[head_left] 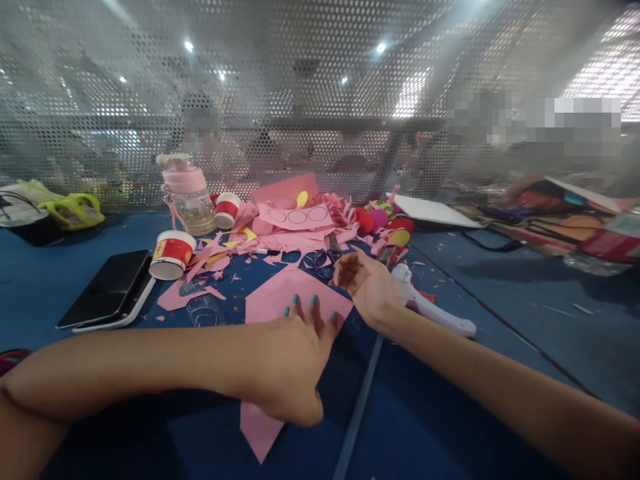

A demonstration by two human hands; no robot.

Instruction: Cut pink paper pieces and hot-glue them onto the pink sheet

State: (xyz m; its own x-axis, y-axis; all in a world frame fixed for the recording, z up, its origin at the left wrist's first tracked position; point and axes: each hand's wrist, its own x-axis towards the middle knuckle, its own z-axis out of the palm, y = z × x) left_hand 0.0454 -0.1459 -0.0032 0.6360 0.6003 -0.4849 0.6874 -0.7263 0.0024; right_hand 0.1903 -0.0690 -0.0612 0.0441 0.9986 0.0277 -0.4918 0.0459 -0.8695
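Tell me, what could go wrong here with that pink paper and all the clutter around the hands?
The left hand presses flat on the pink sheet, so a careless slide might crease or tear it. The right hand sits by the sheet's far corner, close to scissors lying among pink scraps; reaching blindly there could nick a finger. A paper cup lies tipped beside the phone; any liquid in it could reach the screen.
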